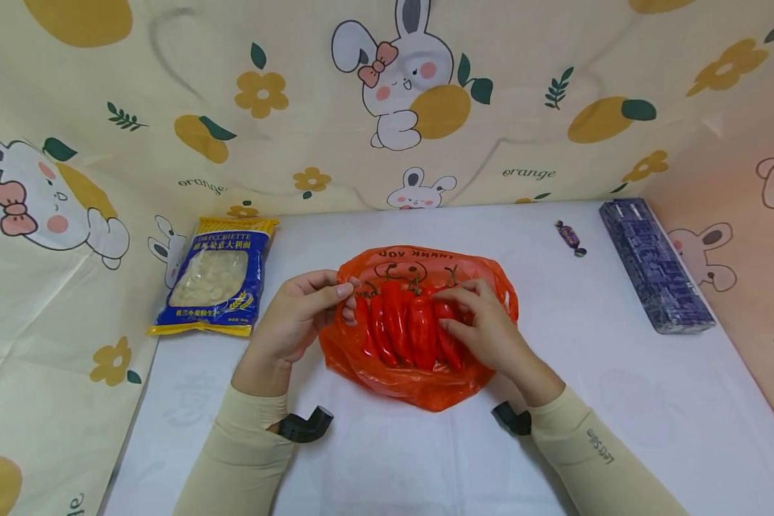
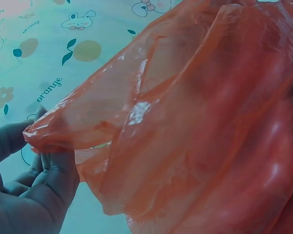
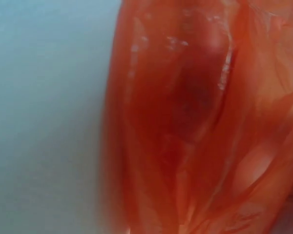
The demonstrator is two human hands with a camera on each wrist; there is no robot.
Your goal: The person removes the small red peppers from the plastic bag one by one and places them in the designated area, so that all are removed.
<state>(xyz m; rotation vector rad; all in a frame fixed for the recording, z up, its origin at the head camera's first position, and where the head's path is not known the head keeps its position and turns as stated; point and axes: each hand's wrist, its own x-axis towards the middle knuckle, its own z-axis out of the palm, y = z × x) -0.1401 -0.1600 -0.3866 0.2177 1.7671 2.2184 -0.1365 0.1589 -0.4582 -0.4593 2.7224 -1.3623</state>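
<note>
An orange-red plastic bag (image 1: 419,394) lies spread on the white table with several red peppers (image 1: 395,322) side by side in its opening, green stems pointing to the far side. At the bag's left edge my left hand (image 1: 303,308) pinches the plastic between thumb and fingers; the left wrist view shows the bag's edge (image 2: 44,136) drawn out to a corner there. My right hand (image 1: 484,322) grips the rightmost pepper (image 1: 450,344), thumb and fingers bent around its upper part. The right wrist view holds mostly blurred bag film (image 3: 185,122), with the hand's fingers hidden.
To the left lies a blue and yellow pasta packet (image 1: 213,276). A small wrapped candy (image 1: 570,239) and a long dark-blue patterned pack (image 1: 658,269) lie at the far right. Printed fabric (image 1: 335,122) hangs behind the table and along its sides.
</note>
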